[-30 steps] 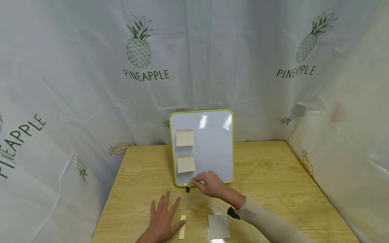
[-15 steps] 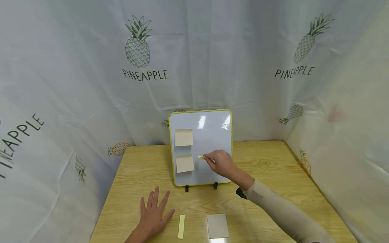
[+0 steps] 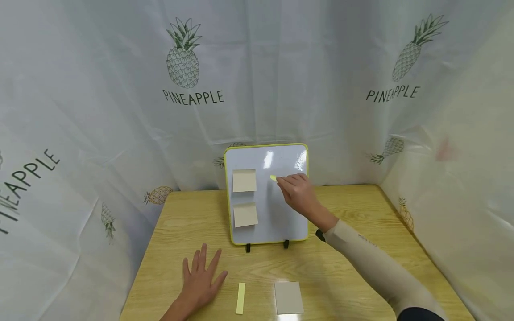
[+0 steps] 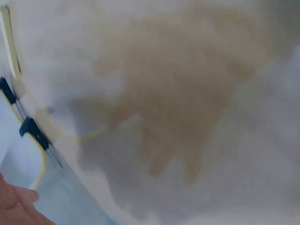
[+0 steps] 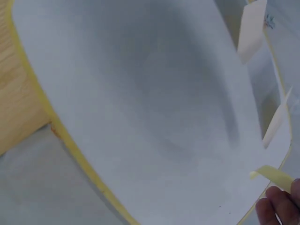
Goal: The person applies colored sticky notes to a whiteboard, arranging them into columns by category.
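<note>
My right hand pinches a small yellow sticky note strip in front of the upper middle of a yellow-framed whiteboard. In the right wrist view the strip curls out from the fingertips; whether it touches the board cannot be told. Two beige sticky notes, an upper one and a lower one, hang along the board's left side. With fingers spread, my left hand rests on the table, holding nothing. To its right lie a narrow yellow sticky note pad and a beige sticky note pad.
The whiteboard leans upright on small black stand feet, the left foot and the right foot. Around the wooden table hangs a white curtain printed with pineapples.
My right hand has risen from the board's lower left edge to its upper middle, carrying the yellow strip. My left hand has left the narrow yellow pad and shifted left.
</note>
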`<state>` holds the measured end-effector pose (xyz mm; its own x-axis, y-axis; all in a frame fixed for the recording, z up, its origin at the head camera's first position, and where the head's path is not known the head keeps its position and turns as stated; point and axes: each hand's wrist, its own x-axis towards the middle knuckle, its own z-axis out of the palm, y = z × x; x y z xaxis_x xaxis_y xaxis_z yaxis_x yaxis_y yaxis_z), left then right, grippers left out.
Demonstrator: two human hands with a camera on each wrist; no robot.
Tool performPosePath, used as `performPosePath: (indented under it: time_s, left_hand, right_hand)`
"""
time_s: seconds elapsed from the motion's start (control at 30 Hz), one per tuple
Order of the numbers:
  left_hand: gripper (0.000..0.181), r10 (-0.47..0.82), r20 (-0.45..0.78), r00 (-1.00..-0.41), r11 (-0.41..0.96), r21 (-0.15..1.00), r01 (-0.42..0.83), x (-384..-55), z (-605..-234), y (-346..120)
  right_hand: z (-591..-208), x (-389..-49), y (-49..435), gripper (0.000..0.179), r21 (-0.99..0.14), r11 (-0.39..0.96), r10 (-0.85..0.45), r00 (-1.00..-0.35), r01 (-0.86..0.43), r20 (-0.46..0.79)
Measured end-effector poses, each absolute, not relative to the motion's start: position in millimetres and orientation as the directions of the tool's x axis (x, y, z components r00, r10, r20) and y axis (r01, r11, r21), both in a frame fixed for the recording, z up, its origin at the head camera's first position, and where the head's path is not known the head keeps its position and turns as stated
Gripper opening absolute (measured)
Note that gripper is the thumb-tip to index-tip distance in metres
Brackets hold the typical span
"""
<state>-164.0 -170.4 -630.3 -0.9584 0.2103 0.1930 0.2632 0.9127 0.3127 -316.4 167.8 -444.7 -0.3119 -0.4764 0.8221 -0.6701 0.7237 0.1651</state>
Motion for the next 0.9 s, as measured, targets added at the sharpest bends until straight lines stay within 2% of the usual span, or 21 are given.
performPosePath:
  time_s: [0.33,0.47,0.77,0.9]
  left_hand:
    - [0.072,0.134,0.246,-0.96,0.899,0.378,0.222,-198.6,-597.9,-184.5]
    - [0.071,0.107,0.287,-0.952,0.881,0.417,0.225,-216.7,-581.0,-184.3]
    - [0.071,0.072,0.265,-0.962,0.83,0.519,0.205,-240.6,-550.4,-167.6]
    - [0.072,0.041,0.309,-0.95,0.803,0.556,0.216,-258.0,-530.5,-154.2]
  right_hand:
    - [-443.4,-339.4,175.6,0.021,0.31,0.706,-0.529,-0.182,-0.637,0.829]
    - [-448.8,-343.5,178.2,0.018,0.313,0.718,-0.531,-0.198,-0.622,0.824]
    - [-461.0,-349.1,177.5,0.018,0.304,0.72,-0.532,-0.214,-0.624,0.819]
    - [-466.3,-350.0,176.9,0.018,0.274,0.72,-0.523,-0.238,-0.637,0.819]
